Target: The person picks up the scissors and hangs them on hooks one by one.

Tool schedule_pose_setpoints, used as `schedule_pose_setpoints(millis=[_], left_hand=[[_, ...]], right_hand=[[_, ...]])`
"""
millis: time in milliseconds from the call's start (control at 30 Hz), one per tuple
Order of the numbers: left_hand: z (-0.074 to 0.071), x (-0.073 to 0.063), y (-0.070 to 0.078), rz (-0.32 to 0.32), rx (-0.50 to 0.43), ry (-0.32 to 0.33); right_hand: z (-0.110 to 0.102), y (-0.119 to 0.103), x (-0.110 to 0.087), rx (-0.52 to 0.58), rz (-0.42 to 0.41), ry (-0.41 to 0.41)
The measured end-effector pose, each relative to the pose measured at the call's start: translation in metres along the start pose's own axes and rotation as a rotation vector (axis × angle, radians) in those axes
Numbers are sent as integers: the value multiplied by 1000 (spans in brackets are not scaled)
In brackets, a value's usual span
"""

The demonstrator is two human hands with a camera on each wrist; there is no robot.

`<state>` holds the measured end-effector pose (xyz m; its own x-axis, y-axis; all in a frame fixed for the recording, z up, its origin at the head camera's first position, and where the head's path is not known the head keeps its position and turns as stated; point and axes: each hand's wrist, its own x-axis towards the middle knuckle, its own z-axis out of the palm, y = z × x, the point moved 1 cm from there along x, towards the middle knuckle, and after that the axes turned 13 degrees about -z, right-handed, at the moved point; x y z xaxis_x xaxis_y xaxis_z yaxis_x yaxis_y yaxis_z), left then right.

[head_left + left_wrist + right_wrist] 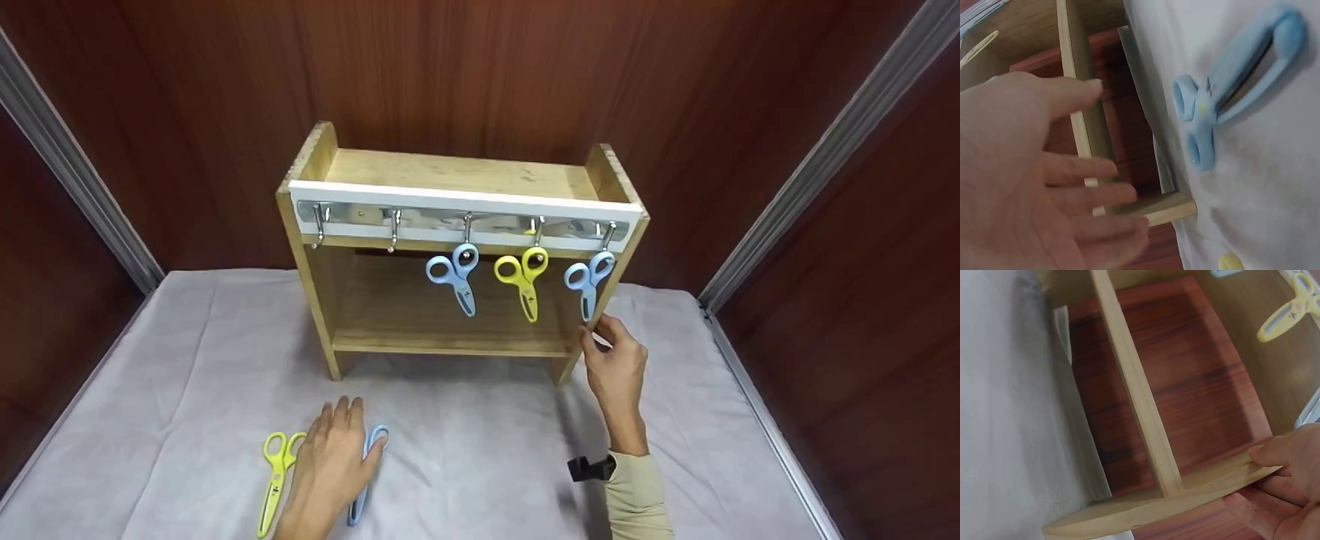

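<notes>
My left hand (330,465), fingers extended, hovers between two pairs of scissors on the cloth: a yellow pair (275,480) on its left and a blue pair (358,504) partly hidden beneath it. In the left wrist view the blue scissors (1213,93) lie apart from the palm. My right hand (616,364) pinches the right side panel (1207,486) of a wooden shelf, thumb inside, fingers outside. Just above it hangs a blue pair of scissors (589,281). Yellow scissors (527,289) and another blue pair (459,281) hang from hooks farther left.
The wooden shelf (450,351) stands on a pale cloth (465,450). Across its top front runs a white hook rail (427,196); its two left hooks (394,229) hold nothing. Dark wood-look panels (480,75) enclose the back and sides.
</notes>
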<state>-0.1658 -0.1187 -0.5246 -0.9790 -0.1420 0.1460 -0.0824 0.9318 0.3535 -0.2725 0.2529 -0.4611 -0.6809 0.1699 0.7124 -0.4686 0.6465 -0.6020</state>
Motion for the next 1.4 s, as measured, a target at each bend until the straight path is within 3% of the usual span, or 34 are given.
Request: schedule_pose_setpoints(millis=[200,300,500,767,1233,1400], left_hand=[[9,-9,2,-100,32,-113],[14,-13,2,-123,10,-126],[24,-18,3,-128,18,-51],[31,-21,3,-143,17,-41],[34,-15,11,-57,195,90],[36,-10,19,-1,234,186]], right_hand=[[-1,0,1,-3,0,-1],[-2,0,1,-5,4,-7],[-2,0,0,-9,17,-24],[-2,-2,1,-13,17,-33],[-1,-1,-2,-27,12,-28],[-1,-1,-2,-17,17,-21]])
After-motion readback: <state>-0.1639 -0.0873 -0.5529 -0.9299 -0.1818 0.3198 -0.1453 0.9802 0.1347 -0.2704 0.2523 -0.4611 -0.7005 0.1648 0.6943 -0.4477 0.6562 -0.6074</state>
